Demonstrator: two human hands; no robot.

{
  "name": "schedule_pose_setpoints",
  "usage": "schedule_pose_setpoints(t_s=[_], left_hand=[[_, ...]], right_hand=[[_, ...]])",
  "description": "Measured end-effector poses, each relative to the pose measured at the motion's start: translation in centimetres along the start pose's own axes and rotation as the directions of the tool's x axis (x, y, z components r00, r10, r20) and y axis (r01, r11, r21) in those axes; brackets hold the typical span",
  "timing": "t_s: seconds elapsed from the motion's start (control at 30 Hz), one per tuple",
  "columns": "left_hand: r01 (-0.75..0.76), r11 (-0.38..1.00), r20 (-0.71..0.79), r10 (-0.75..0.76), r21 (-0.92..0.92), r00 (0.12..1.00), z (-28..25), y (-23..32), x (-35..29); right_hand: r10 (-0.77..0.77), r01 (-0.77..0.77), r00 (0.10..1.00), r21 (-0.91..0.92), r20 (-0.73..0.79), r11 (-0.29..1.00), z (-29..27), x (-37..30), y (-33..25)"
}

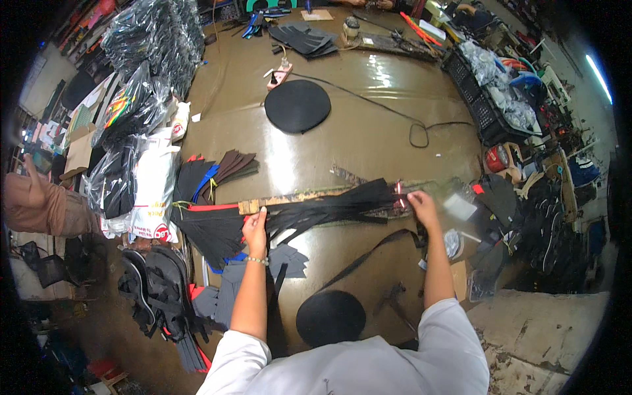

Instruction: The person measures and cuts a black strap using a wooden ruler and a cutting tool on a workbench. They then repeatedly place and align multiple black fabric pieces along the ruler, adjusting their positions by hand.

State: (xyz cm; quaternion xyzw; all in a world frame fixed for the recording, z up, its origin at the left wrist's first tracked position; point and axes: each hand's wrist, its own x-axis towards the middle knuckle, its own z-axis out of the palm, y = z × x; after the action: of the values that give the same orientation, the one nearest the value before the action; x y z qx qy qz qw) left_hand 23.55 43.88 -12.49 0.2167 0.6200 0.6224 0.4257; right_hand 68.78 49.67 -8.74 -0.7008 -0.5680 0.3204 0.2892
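A bundle of long black webbing straps (359,197) lies across the table in front of me, along a worn wooden strip (250,207). My left hand (255,236) is closed at the bundle's left side, thumb up, pinching a black strap beside the strip's end. At the other end, my right hand (425,210) has its fingers closed on a strap near a reddish shiny spot. The strap runs roughly straight between both hands. Just left of my left hand fan out black strips (210,232), and grey pieces (247,282) lie under that forearm.
Black round pads lie near me (330,318) and farther off (297,106). A hammer (398,306) rests by my right arm. Beyond are a power strip (280,74) and cable. Plastic-wrapped bags (155,178) crowd the left; a black crate (480,99) stands at right.
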Motion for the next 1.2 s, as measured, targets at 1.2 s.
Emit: schedule_pose_setpoints(t_s=[1.2], left_hand=[[0.043, 0.998, 0.044, -0.045, 0.05, 0.998, -0.2, -0.8, 0.4]], right_hand=[[-0.351, 0.399, 0.856, -0.052, 0.378, 0.916, 14.6, -8.7, -23.0]])
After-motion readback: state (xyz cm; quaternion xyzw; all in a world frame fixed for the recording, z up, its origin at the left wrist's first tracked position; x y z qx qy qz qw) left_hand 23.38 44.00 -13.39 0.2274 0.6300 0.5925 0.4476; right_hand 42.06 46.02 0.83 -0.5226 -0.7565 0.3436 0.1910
